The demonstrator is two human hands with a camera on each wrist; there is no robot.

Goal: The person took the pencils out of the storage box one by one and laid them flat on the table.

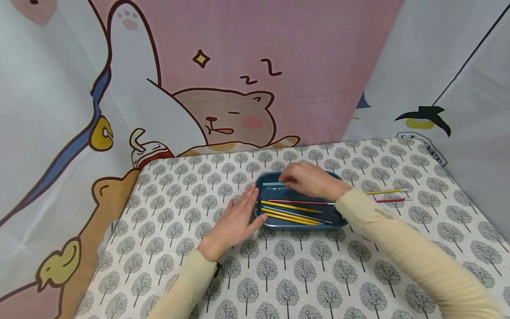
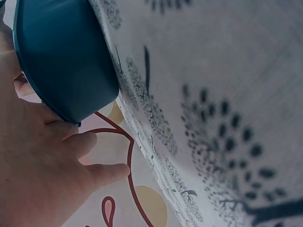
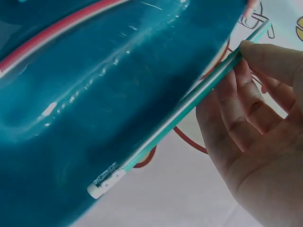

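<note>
A dark blue-teal tray [image 1: 300, 228] stands on the cloth. My right hand [image 1: 308, 178] is over its far side and pinches a teal pencil [image 3: 175, 120] between thumb and fingers. The pencil's white eraser end [image 3: 96, 190] points away from the fingertips. In the head view, part of this pencil is hidden behind the hand. My left hand [image 1: 235, 217] touches the tray's left end with fairly straight fingers. Inside the tray lie a red pencil [image 1: 295, 202], several yellow pencils [image 1: 291, 206] and a darker teal one.
Right of the tray, a yellow pencil [image 1: 386, 192] and a red pencil [image 1: 392, 200] lie on the tree-print cloth [image 1: 284, 283], partly covered by my right sleeve [image 1: 402, 239]. A cartoon-print curtain [image 1: 318, 53] hangs behind the table.
</note>
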